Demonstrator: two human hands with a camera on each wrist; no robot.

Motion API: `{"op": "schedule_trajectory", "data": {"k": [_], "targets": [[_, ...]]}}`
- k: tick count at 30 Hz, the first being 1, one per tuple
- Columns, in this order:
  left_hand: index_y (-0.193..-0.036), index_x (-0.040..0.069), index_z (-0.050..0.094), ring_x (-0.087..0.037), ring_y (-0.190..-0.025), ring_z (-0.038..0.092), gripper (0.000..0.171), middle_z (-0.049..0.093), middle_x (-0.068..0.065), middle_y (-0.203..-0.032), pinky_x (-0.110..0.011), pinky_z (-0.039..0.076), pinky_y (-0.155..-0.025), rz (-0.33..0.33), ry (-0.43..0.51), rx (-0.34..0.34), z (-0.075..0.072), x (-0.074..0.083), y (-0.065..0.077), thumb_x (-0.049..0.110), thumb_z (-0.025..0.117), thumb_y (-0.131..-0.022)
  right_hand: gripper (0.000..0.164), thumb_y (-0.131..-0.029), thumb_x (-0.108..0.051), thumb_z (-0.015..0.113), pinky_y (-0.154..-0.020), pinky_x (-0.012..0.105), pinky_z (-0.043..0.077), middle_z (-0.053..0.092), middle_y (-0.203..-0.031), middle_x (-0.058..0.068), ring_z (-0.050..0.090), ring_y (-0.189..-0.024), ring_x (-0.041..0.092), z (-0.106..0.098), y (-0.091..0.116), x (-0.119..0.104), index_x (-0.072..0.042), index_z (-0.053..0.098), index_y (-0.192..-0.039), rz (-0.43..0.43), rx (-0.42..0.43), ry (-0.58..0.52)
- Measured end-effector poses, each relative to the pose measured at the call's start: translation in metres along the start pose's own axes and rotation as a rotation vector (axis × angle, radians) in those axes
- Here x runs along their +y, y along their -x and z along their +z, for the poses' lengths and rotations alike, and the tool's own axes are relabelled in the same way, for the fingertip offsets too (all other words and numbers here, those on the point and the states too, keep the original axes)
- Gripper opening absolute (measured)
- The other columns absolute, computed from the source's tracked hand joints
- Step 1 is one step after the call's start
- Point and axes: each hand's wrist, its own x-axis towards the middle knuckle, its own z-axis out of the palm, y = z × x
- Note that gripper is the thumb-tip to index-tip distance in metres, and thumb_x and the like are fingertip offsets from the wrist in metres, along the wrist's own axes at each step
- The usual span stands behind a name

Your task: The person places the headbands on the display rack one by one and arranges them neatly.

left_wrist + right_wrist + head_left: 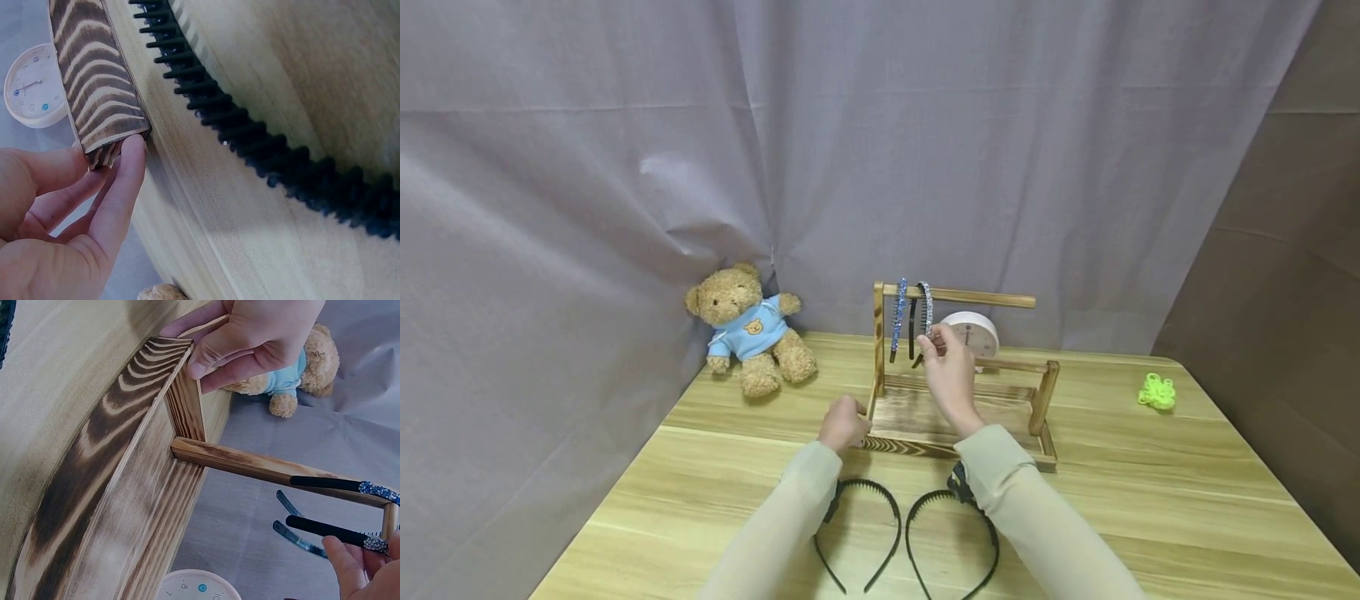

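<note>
A wooden rack [917, 447] with a striped grain stands mid-table. My left hand [844, 423] grips its front left corner; in the left wrist view the thumb and fingers [128, 178] pinch the rack's end. My right hand [951, 371] is raised over the rack and pinches a silver glittering headband [927, 307] near its lower end. That headband loops over the rack's upper bar [992, 297]. To its left on the same bar hangs a blue glittering headband [898, 317]. In the right wrist view, the silver headband's black tip [322, 530] sticks out past the fingers.
Two black toothed headbands [895, 517] [912, 533] lie in front of the rack, below my forearms. A white round clock [973, 329] stands behind the rack. A teddy bear [752, 329] in a blue shirt sits back left. A neon yellow-green bundle [1157, 392] lies at the right.
</note>
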Motion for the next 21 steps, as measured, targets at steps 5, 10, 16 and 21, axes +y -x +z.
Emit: {"op": "schedule_trajectory", "data": {"k": [5, 10, 16, 21], "targets": [[-0.117, -0.013, 0.063, -0.015, -0.051, 0.065, 0.033, 0.069, -0.029, -0.104, -0.026, 0.057, -0.053, 0.000, 0.011, -0.004, 0.0007, 0.0006, 0.0006, -0.004, 0.063, -0.085, 0.014, -0.095, -0.017, 0.064, -0.072, 0.033, 0.058, 0.070, -0.095, 0.015, 0.068, -0.083, 0.027, -0.0002, -0.0012, -0.0011, -0.003, 0.063, -0.097, 0.030, -0.039, 0.001], [-0.118, -0.012, 0.063, -0.017, -0.053, 0.066, 0.033, 0.069, -0.028, -0.104, -0.027, 0.057, -0.054, 0.003, 0.003, -0.001, 0.0023, 0.0008, 0.0018, -0.002, 0.064, -0.086, 0.019, -0.094, -0.016, 0.065, -0.087, 0.040, 0.057, 0.070, -0.107, 0.017, 0.068, -0.098, 0.031, -0.0019, -0.0001, -0.0018, -0.002, 0.065, -0.107, 0.048, -0.078, -0.010], [-0.117, -0.012, 0.063, -0.018, -0.054, 0.067, 0.033, 0.069, -0.028, -0.105, -0.027, 0.057, -0.055, -0.003, 0.000, -0.001, 0.0025, 0.0019, 0.0034, -0.002, 0.064, -0.086, 0.041, -0.092, -0.015, 0.067, -0.098, 0.041, 0.052, 0.062, -0.129, 0.018, 0.063, -0.114, 0.034, -0.0048, 0.0042, 0.0020, -0.003, 0.057, -0.130, 0.108, -0.118, -0.061], [-0.118, -0.012, 0.063, -0.013, -0.049, 0.062, 0.034, 0.069, -0.028, -0.105, -0.024, 0.054, -0.051, -0.017, -0.006, 0.005, 0.0017, 0.0028, 0.0030, -0.003, 0.064, -0.085, 0.053, -0.089, -0.018, 0.069, -0.104, 0.041, 0.048, 0.059, -0.134, 0.017, 0.060, -0.119, 0.033, -0.0078, 0.0079, 0.0043, -0.003, 0.051, -0.136, 0.168, -0.113, -0.091]]}}
